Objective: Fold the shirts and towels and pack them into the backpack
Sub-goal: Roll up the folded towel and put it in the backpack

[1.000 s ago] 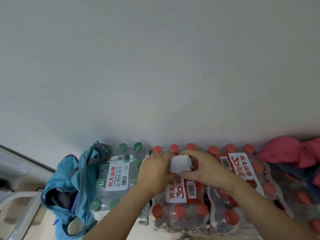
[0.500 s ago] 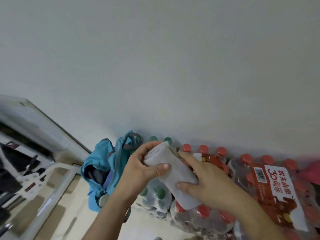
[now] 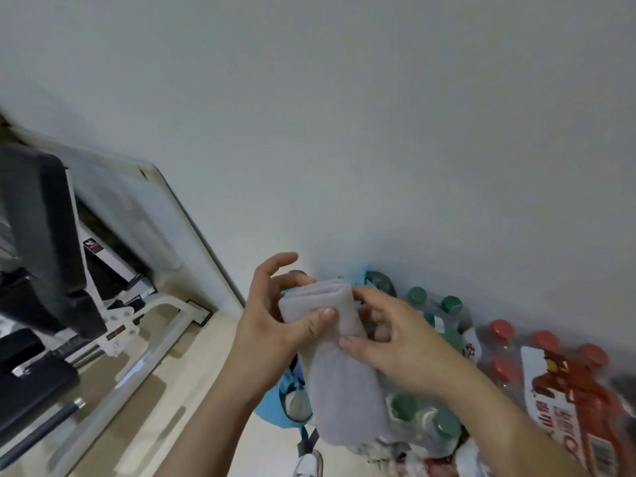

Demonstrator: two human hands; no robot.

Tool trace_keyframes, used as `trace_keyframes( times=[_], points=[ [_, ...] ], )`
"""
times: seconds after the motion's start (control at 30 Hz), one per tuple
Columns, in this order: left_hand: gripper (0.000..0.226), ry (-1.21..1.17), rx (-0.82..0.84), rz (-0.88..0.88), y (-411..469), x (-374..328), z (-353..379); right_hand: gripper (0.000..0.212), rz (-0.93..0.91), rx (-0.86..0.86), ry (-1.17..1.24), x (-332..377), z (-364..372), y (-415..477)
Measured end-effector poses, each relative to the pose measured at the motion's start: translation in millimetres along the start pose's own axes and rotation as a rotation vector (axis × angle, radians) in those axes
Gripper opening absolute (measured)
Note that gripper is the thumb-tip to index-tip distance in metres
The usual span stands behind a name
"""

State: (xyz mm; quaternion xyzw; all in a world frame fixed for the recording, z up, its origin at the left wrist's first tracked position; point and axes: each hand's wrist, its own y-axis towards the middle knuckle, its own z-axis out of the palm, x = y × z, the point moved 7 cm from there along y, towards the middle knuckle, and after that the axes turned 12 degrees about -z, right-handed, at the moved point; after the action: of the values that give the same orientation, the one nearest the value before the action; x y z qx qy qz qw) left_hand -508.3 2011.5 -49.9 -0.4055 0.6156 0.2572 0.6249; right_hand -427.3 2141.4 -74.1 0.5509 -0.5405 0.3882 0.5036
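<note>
Towel (image 3: 339,373), folded into a long grey bundle, is now being held up in the head view, off the bottle packs (image 3: 509,359) where it was being pressed a second ago, and over the blue backpack (image 3: 267,406). Left hand (image 3: 272,325) is pinching its top between thumb and fingers; right hand (image 3: 395,342) is clamping thumb and curled fingers on its edge. Folding looks finished and packing is probably starting. Backpack's opening is hiding behind towel and wrists; furniture at left is blurring.

a plain indoor room, likely a home storage corner: shrink-wrapped packs of bottled water (image 3: 550,390) sit against a bare white wall (image 3: 344,115), beside a pale wood floor (image 3: 165,390) and a white metal frame (image 3: 148,359).
</note>
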Motion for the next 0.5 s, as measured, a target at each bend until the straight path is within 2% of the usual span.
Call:
trace_keyframes(
  times=[0.1, 0.17, 0.23, 0.27, 0.3, 0.37, 0.4, 0.5],
  points=[
    [0.070, -0.047, 0.046, -0.116, 18, 18, -43, 0.040, 0.082, -0.239, 0.204, -11, 29, 40],
    [0.063, -0.028, 0.124, -0.157, 30, 25, -65, 0.039, 0.186, -0.259, 0.293, -19, 54, 64],
    [0.060, 0.089, 0.098, -0.113, 47, 26, -89, 0.033, 0.259, -0.236, 0.220, -27, 68, 83],
    [0.059, 0.161, 0.062, -0.082, 58, 24, -101, 0.030, 0.269, -0.246, 0.033, -32, 63, 89],
    [0.059, 0.215, 0.026, -0.064, 69, 24, -112, 0.029, 0.265, -0.251, -0.258, -37, 51, 92],
    [0.058, 0.185, 0.005, -0.073, 92, 25, -129, 0.037, 0.266, -0.150, -0.836, -44, 32, 91],
    [0.058, 0.124, 0.022, -0.095, 103, 28, -133, 0.042, 0.296, -0.073, -0.971, -52, 28, 87],
    [0.056, -0.070, 0.171, -0.227, 129, 55, -115, 0.065, 0.505, 0.123, -1.116, -79, 23, 65]
  ],
)
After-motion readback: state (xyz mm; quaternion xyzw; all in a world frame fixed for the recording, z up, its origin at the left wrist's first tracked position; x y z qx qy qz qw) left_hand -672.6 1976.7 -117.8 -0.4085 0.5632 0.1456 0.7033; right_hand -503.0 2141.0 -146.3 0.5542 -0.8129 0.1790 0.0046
